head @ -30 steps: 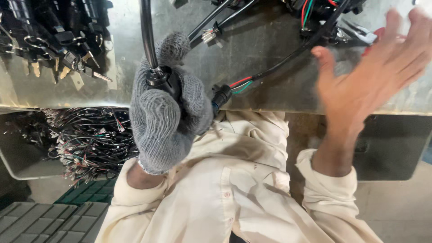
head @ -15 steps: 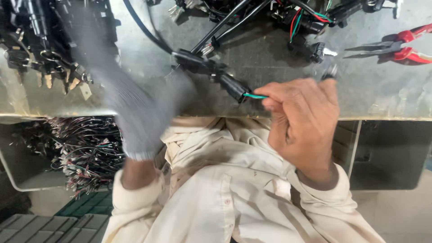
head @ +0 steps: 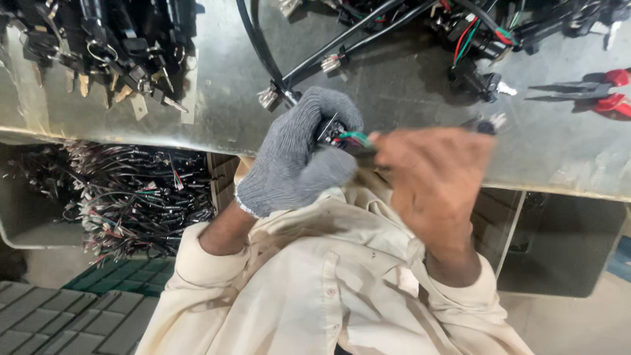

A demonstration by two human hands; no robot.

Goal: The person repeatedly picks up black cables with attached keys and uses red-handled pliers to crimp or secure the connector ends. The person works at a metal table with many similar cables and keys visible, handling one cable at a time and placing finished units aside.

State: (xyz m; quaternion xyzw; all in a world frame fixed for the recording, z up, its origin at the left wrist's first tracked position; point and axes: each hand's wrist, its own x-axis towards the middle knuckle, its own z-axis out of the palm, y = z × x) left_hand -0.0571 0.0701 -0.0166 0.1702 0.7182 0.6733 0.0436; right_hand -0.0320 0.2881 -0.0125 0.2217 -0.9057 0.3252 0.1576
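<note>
Head view. The left hand (head: pixel 299 154), wearing a grey knit glove, is closing its fingers around a black connector (head: pixel 332 131) at the near edge of the metal workbench (head: pixel 407 85). The bare right hand (head: pixel 437 177) (motion-blurred) is meeting it from the right, fingers apparently pinching the red and green wires (head: pixel 353 138) leaving the connector; its exact grip cannot be told. A black cable (head: pixel 263 52) is running from the gloved fist up across the bench. Red-handled pliers (head: pixel 591 92) are lying at the far right, keyed switches (head: pixel 112 52) at the upper left, and a bin of wire harnesses (head: pixel 125 197) is sitting below the bench.
</note>
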